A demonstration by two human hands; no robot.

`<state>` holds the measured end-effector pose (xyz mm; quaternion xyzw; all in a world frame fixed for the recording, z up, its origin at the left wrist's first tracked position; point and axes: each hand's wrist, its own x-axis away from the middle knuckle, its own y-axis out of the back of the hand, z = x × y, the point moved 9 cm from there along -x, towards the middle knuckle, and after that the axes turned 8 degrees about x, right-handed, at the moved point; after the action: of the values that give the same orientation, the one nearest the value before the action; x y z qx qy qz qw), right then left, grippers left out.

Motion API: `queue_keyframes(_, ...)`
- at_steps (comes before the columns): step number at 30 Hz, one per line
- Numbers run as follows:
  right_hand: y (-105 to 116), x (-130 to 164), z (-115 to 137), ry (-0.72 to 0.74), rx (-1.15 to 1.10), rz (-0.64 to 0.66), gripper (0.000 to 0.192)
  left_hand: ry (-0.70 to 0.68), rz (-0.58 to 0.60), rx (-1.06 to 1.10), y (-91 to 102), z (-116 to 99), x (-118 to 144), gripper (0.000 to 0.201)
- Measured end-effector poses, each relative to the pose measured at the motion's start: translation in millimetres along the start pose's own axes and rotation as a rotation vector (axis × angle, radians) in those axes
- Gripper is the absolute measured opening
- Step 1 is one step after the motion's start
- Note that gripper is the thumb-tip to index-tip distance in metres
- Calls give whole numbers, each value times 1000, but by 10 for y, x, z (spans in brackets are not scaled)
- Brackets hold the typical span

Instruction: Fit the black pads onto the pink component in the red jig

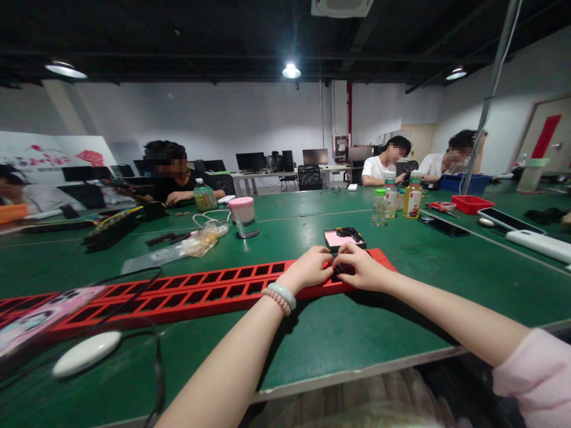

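Both hands, left and right, pinch a small dark part over the red tray, steadying it above a slot.

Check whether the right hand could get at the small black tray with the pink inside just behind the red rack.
Probably yes. The right hand rests on the red rack's far end, and the small black tray lies just beyond it on the green table, with nothing standing between them.

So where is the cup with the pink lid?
In the head view, the cup with the pink lid stands on the green table, left of centre, behind the red tray, beside a plastic bag.
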<state>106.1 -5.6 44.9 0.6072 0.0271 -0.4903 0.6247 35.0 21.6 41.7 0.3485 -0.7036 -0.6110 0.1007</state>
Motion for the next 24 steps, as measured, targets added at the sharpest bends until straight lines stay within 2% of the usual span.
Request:
queue_keyframes(5, 11, -13, 32, 21, -30, 45, 16, 5, -2, 26, -13, 36, 2, 25)
queue_keyframes(10, 77, -16, 85, 61, -78, 19, 17, 37, -1, 60, -33, 83, 1, 26)
queue_keyframes(17, 14, -2, -107, -138, -150, 77, 13, 53, -5, 86, -30, 87, -5, 34)
queue_keyframes(21, 6, -9, -141, -161, -167, 91, 12, 73, -7, 81, -34, 108, -8, 33)
queue_keyframes(24, -15, 0, -191, -203, -236, 97, 20, 70, 1, 71, -40, 101, -11, 29)
